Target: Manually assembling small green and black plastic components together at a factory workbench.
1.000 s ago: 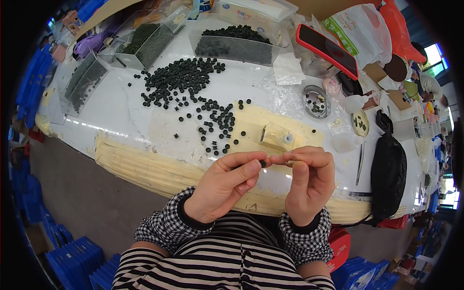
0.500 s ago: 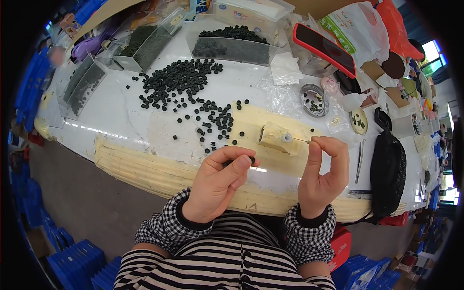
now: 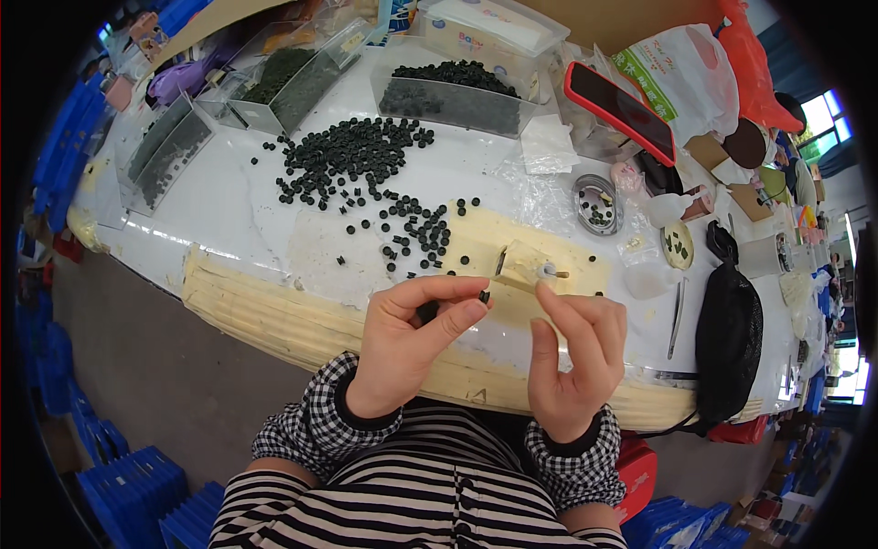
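Observation:
My left hand (image 3: 407, 339) pinches a small black grooved rubber piece (image 3: 484, 296), like a grommet, between thumb and forefinger. Darker pieces seem tucked in its palm, mostly hidden. My right hand (image 3: 576, 361) has thumb and forefinger apart, with nothing visible between them. Its forefinger tip is close to a white round piece (image 3: 547, 271) on a block wrapped in yellowish tape (image 3: 523, 265). From that white piece a short brass-coloured pin (image 3: 562, 274) points right. Loose black rubber pieces (image 3: 416, 233) lie beyond my left hand, trailing from a larger heap (image 3: 352, 156).
Clear bins of black pieces (image 3: 448, 96) line the back. A red-edged phone (image 3: 622, 112) leans at the back right. Further right are a round dish (image 3: 596, 206), tweezers (image 3: 677, 318) and a black mesh bag (image 3: 729, 339). Yellow padding (image 3: 274, 302) covers the front edge.
My right hand has moved left, nearer the block, and its thumb and forefinger have parted from the thin pin they pinched. The left hand has turned its black piece slightly.

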Motion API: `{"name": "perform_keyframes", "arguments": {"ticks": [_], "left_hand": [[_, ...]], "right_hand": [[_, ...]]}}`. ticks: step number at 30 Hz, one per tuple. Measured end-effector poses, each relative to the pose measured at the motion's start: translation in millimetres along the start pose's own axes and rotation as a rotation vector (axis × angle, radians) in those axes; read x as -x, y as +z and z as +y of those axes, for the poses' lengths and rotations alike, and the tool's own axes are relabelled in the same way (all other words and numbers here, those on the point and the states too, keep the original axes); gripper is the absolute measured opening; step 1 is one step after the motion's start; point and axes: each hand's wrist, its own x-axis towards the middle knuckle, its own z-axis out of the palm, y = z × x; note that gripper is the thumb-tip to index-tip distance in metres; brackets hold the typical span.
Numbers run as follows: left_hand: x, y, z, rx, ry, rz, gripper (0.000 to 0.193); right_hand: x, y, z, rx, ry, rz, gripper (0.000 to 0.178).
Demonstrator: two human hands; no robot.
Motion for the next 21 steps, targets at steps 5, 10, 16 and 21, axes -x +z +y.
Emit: {"name": "perform_keyframes", "arguments": {"ticks": [5,10,16,21], "left_hand": [[-3,-1,-4,-0.158,0.091,-0.028,0.024],[-5,-1,-7,-0.200,0.114,-0.015,0.024],[-4,-2,-2,-0.281,0.120,-0.059,0.021],[-8,-6,-6,-0.272,0.141,-0.068,0.019]], "right_hand": [[3,9,2,-0.211,0.021,-0.113,0.037],[4,11,4,-0.233,0.008,-0.125,0.037],[6,12,6,-0.236,0.017,-0.105,0.038],[6,12,7,-0.243,0.018,-0.121,0.038]]}}
